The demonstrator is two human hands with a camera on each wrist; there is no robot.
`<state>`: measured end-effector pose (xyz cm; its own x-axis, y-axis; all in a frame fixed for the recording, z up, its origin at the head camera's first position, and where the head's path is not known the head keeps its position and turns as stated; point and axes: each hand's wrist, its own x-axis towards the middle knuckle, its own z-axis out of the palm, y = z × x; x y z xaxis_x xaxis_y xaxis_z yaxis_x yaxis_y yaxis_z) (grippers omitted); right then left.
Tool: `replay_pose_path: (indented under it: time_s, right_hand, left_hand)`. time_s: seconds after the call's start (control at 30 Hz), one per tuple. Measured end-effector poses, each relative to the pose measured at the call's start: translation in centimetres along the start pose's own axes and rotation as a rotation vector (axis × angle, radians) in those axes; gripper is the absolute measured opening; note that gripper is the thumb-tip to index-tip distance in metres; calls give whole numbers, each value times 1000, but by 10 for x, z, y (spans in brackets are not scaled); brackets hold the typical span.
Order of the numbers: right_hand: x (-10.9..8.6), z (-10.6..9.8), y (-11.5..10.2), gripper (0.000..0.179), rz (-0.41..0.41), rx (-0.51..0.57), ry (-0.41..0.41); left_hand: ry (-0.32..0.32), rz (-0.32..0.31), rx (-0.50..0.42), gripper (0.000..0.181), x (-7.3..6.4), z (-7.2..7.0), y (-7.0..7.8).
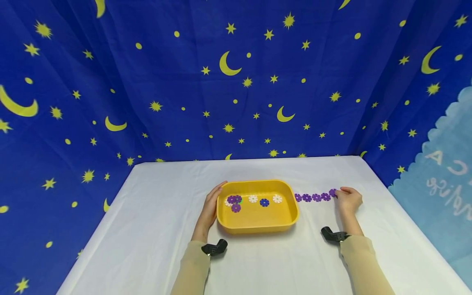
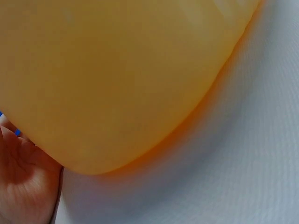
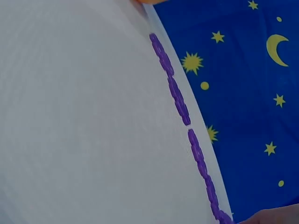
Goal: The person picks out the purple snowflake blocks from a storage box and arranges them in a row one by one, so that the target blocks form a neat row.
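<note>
A yellow plastic tub [image 1: 256,228] stands on the white table with several small flower-shaped discs inside: purple discs [image 1: 236,208], white discs [image 1: 277,198] and a blue disc [image 1: 264,202]. My left hand [image 1: 210,207] lies along the tub's left wall, fingers extended up to its far corner. In the left wrist view the palm [image 2: 28,182] is beside the tub wall [image 2: 107,93]. Right of the tub, purple notched discs [image 1: 316,197] form a row. At its right end my right hand [image 1: 348,200] pinches a purple disc [image 1: 333,192], set slightly farther back than the others.
White cloth covers the table [image 1: 177,176]. A blue curtain [image 1: 191,82] with yellow moons and stars hangs behind and at the sides, with a light-blue panel [image 1: 439,164] at the right. Each wrist wears a black camera mount [image 1: 215,248].
</note>
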<state>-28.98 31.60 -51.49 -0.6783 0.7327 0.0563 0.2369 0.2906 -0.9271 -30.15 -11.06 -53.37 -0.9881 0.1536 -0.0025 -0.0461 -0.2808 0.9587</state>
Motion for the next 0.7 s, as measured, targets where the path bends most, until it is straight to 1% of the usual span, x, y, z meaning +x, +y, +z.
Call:
replay_pose_path:
  time_s: [0.07, 0.2, 0.33, 0.43, 0.5, 0.57, 0.7]
  right_hand:
    - [1, -1, 1, 29, -2, -42, 12]
    - [5, -3, 3, 30, -31, -116, -8]
    - [4, -3, 3, 31, -61, -145, -22]
    - [2, -2, -3, 30, -76, -109, -22]
    - [-1, -1, -8, 29, -89, -76, -26]
    - [-4, 2, -16, 29, -92, -33, -52]
    - [-14, 7, -32, 30, -91, 49, -134]
  left_hand:
    - [5, -5, 2, 46, 0, 0, 0]
    - [10, -14, 10, 45, 0, 1, 1]
    - [10, -15, 10, 46, 1, 0, 1]
    - [18, -14, 11, 45, 0, 1, 1]
    - [12, -7, 16, 46, 1, 1, 0]
    - [9, -1, 18, 46, 1, 2, 1]
    - [8, 1, 11, 46, 1, 2, 0]
